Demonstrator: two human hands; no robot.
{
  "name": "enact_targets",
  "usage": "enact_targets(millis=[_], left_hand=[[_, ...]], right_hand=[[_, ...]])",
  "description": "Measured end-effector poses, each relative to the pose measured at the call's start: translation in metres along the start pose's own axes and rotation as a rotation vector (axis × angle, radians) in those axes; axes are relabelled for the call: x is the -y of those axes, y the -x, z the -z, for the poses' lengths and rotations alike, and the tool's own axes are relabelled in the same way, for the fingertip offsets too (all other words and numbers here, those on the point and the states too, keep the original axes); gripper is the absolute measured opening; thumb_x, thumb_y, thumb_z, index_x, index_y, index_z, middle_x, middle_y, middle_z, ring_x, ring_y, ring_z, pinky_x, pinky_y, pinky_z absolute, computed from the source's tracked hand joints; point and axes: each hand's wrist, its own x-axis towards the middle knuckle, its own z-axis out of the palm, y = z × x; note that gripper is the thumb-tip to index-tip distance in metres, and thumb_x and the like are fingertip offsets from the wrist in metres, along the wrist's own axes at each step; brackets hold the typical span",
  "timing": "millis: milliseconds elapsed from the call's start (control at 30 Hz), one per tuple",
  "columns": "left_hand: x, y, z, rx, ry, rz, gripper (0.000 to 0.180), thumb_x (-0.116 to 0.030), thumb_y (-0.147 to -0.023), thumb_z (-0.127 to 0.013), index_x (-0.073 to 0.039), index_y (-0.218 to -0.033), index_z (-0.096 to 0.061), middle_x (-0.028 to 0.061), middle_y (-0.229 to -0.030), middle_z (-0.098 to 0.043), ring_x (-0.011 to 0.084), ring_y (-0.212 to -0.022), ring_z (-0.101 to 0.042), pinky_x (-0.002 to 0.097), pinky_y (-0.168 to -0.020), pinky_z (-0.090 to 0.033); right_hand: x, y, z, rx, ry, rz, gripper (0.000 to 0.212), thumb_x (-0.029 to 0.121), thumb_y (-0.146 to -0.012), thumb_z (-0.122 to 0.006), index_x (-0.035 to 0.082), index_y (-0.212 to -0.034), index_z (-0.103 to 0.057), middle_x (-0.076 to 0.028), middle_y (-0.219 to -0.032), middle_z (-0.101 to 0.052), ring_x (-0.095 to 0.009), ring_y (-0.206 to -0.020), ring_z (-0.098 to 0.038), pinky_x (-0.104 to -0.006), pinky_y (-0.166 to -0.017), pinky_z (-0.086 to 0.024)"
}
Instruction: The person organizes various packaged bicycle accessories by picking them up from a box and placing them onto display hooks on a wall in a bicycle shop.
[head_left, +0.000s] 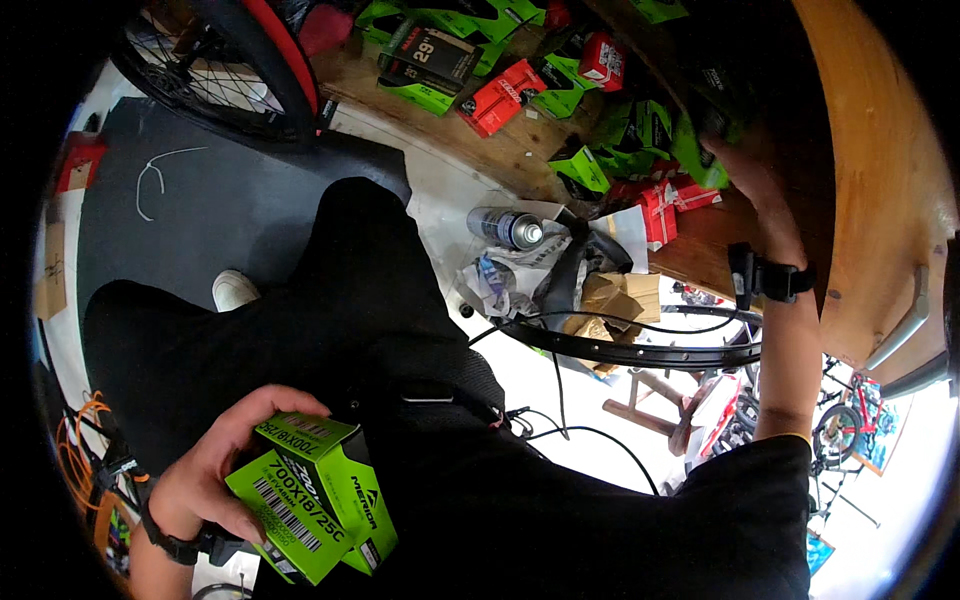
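Note:
Low on the left, my left hand point(225, 470) is closed around bright green cardboard inner tube boxes point(310, 500), at least two pressed together, with black print and a barcode. Its thumb lies across the front of one box. My right hand point(750, 180) reaches far right into a wooden cabinet point(770, 240), at a green and black box point(700, 155). Motion blur and shade smear its fingers, so whether they grip that box is unclear. Red and white boxes point(660, 210) lie just below it.
More green boxes point(565, 85), a red box point(500, 97) and a black box point(430, 60) lie on the wooden shelf point(510, 165). A spray can point(505, 228), crumpled packaging point(510, 280) and a bare rim point(640, 350) sit nearby. A bicycle wheel point(230, 80) stands upper left.

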Motion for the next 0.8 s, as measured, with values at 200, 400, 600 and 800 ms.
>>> enact_targets(millis=[200,400,600,800], left_hand=[[0.002,0.001,0.000,-0.046,0.000,0.011,0.100,-0.035,-0.046,-0.087,-0.002,-0.130,-0.044,0.0130,-0.122,-0.053,0.0239,-0.110,-0.054,0.0319,-0.098,-0.040],[0.001,-0.006,-0.004,-0.049,0.001,0.058,0.098,-0.034,-0.049,-0.086,0.000,-0.130,-0.044,0.0139,-0.121,-0.054,0.0245,-0.109,-0.054,0.0325,-0.097,-0.042],[0.003,-0.011,-0.014,-0.112,0.092,0.073,0.099,-0.031,-0.048,-0.087,0.003,-0.130,-0.041,0.0149,-0.119,-0.056,0.0250,-0.106,-0.057,0.0333,-0.095,-0.044],[0.002,-0.014,-0.020,-0.154,0.153,0.088,0.100,-0.030,-0.048,-0.087,0.005,-0.129,-0.041,0.0161,-0.118,-0.056,0.0251,-0.106,-0.057,0.0348,-0.095,-0.044]], right_hand=[[-0.180,-0.044,0.006,0.191,0.198,-0.163,0.083,0.032,-0.075,-0.074,0.004,-0.141,-0.033,-0.020,-0.134,-0.046,-0.033,-0.118,-0.049,-0.0429,-0.098,-0.042],[-0.317,-0.092,-0.016,-0.146,0.131,-0.028,0.073,0.020,-0.076,-0.073,0.002,-0.137,-0.038,-0.018,-0.130,-0.048,-0.028,-0.119,-0.046,-0.0381,-0.098,-0.042],[-0.324,-0.122,-0.031,-0.150,0.307,0.148,0.068,0.027,-0.079,-0.071,0.003,-0.135,-0.042,-0.019,-0.127,-0.050,-0.029,-0.117,-0.048,-0.0377,-0.094,-0.044],[-0.319,-0.130,-0.030,-0.121,0.278,0.082,0.063,0.029,-0.081,-0.069,0.003,-0.133,-0.044,-0.018,-0.122,-0.053,-0.029,-0.113,-0.051,-0.0372,-0.092,-0.045]])
